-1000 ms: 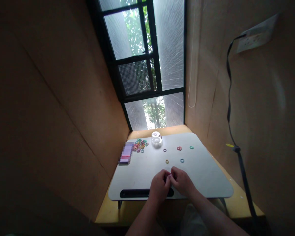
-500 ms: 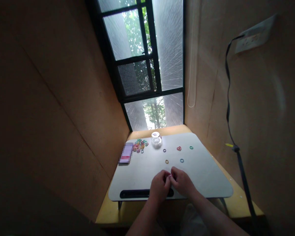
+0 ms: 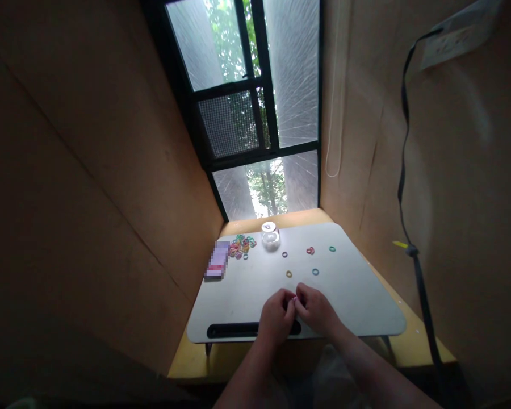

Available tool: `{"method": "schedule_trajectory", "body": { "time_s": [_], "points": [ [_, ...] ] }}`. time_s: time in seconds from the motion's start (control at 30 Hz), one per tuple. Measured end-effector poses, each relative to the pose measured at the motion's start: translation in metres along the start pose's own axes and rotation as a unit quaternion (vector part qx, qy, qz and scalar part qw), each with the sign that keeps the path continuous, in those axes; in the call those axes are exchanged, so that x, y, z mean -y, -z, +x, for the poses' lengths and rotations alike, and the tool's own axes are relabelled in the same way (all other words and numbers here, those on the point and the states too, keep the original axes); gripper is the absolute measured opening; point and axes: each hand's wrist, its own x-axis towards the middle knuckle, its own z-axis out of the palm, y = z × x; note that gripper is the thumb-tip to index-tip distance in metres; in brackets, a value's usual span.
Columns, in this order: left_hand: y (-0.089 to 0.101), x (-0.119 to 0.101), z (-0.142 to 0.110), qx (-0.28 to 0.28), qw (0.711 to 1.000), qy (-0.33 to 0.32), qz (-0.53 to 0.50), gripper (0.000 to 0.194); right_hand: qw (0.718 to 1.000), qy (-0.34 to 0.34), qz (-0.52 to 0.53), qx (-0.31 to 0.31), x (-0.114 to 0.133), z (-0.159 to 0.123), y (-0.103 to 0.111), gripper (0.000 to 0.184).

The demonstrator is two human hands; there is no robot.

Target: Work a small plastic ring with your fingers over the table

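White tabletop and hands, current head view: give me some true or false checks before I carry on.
1. The left hand and right hand meet at a small pink item. True.
2. The yellow ring lies left of the blue ring. True.
3. The heap of coloured rings lies right of the yellow ring. False: it lies to the left.
4. The clear jar stands between the hands and the heap. False: it stands beyond the hands, right of the heap.
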Motion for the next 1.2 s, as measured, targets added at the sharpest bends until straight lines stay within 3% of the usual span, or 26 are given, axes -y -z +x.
{"method": "schedule_trajectory", "body": {
  "time_s": [1.2],
  "points": [
    [-0.0016, 0.0032, 0.0026, 0.003, 1.0, 0.005, -0.007, 0.014, 1.0, -0.005, 0.007, 0.006, -0.0009, 0.002, -0.0007, 0.012]
  ]
}}
